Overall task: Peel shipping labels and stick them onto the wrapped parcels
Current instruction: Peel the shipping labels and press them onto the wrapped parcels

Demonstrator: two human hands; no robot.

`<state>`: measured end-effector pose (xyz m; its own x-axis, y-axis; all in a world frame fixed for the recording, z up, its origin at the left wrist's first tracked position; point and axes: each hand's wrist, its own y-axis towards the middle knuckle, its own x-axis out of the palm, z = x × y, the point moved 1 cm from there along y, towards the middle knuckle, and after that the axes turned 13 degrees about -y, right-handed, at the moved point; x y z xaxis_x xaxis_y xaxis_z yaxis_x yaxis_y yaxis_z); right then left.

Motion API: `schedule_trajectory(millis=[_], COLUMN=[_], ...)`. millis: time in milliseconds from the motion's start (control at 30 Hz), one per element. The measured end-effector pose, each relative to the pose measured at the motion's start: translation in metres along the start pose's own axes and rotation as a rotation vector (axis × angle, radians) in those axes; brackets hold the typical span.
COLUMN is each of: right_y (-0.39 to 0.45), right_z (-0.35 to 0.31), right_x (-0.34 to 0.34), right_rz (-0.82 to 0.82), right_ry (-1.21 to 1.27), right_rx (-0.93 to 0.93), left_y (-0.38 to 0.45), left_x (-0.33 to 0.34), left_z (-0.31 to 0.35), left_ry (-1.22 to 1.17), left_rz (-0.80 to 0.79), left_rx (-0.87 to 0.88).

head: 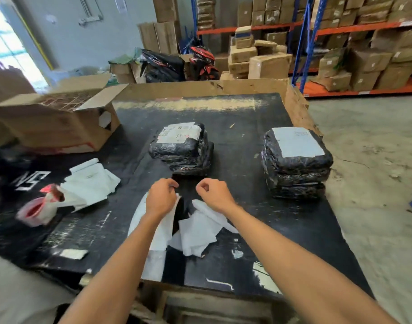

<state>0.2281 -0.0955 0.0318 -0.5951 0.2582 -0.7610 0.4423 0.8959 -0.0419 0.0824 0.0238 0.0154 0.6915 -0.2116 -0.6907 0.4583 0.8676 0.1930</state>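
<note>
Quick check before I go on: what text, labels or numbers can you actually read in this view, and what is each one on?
"NS", as it reads, in white letters on the black fabric at the table's left edge; possibly upside down.
Label on the left parcel stack: printed, too blurred to read.
Label on the right parcel stack: faint marks, unreadable.
Stickers on the shelf boxes: too small to read.
</note>
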Motion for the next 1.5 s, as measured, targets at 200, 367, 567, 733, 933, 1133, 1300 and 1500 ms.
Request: schedule_trajectory(millis=[200, 367, 567, 733, 933, 1133, 1300, 1500], right_y=[0.017, 0.027, 0.031, 0.030, 0.029, 0.027, 0.028, 0.029], right_z=[-0.030, -0.040, -0.038, -0.037, -0.034, -0.030, -0.034, -0.013], right_x=[0.070, 0.093, 0.100, 0.091, 0.079, 0.082, 0.068, 0.033], right_rz=[-0.171, -0.145, -0.053, -0.043, 0.023, 0.016, 0.009, 0.010], right_ry=[0.199, 0.268, 0.341, 0.379, 0.252, 0.320, 0.300, 0.560], right_rx=[0.242, 0.385, 0.573, 0.585, 0.495, 0.509, 0.469, 0.408], left_y=[-0.009, -0.018, -0.013, -0.014, -0.018, -0.018, -0.017, -0.016], left_x=[-0.016, -0.007, -0.006, -0.012, -0.012, -0.015, -0.018, -0.020], left_z=[-0.074, -0.085, -0.091, -0.091, -0.084, -0.089, -0.095, -0.087], left_ry=[0.218, 0.184, 0.111, -0.024, 0.021, -0.043, -0.041, 0.045], left_rz=[-0.190, -0.150, -0.188, -0.154, -0.122, -0.154, -0.176, -0.204], left_rx=[0.072, 0.061, 0.012, -0.005, 0.034, -0.002, 0.022, 0.020])
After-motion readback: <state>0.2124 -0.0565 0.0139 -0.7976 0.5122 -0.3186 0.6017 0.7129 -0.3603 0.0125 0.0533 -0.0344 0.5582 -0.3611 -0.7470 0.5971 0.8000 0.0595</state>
